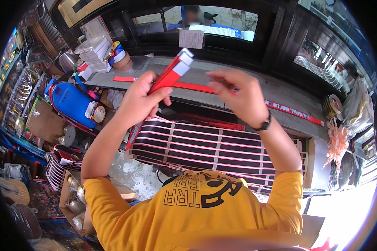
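My left hand [145, 98] is closed around a stack of red ribbon strips [168, 78] with white ends, which slants up and away to the right. To the right, my right hand [240, 94] hovers with its thumb and fingers apart, and nothing shows between them. Beneath both hands, a long red printed ribbon [280, 108] stretches across the grey counter [238, 69], partly hidden by my hands. Nearer my body, a dark sheet with red and white striped bands [192, 144] spreads below the counter edge.
At the back left are stacked white boxes [94, 54] and a roll of tape [122, 60]. A blue jug [73, 103] stands below them. Tape rolls [334, 105] and plastic bags [358, 106] hang at the right. Beyond a window opening, a person [192, 16] is partly visible.
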### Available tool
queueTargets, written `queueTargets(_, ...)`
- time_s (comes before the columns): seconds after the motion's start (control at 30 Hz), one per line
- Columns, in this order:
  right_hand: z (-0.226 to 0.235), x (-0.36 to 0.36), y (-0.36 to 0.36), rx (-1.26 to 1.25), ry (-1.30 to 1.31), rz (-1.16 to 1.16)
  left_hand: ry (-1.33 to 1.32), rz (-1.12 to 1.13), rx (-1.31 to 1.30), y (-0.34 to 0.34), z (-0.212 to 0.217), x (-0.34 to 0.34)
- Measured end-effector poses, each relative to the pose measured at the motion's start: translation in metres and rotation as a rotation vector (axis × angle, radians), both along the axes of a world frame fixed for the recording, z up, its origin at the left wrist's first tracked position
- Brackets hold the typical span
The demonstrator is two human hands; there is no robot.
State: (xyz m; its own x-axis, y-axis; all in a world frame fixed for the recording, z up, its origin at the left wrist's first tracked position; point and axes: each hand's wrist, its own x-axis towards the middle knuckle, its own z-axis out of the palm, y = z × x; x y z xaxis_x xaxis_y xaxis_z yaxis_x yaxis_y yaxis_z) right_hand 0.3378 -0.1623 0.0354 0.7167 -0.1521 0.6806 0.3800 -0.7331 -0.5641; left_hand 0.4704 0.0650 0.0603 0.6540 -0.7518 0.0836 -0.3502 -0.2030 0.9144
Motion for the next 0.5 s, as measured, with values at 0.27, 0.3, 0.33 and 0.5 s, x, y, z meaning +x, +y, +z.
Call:
queueTargets(0.27, 0.005, 0.026, 0.025, 0.030, -0.052, -0.019, 0.069, -0.117, 0.036, -0.015, -0.004, -0.009)
queueTargets(0.3, 0.004, 0.027, 0.025, 0.045, -0.070, -0.026, 0.106, -0.125, 0.042, -0.016, -0.005, -0.008)
queueTargets(0.33, 0.004, 0.028, 0.024, 0.030, -0.090, -0.078, 0.142, -0.132, 0.045, -0.017, -0.006, -0.007)
queueTargets(0.5, 0.002, 0.030, 0.016, -0.065, -0.046, -0.077, 0.275, -0.203, 0.070, -0.021, -0.009, 0.000)
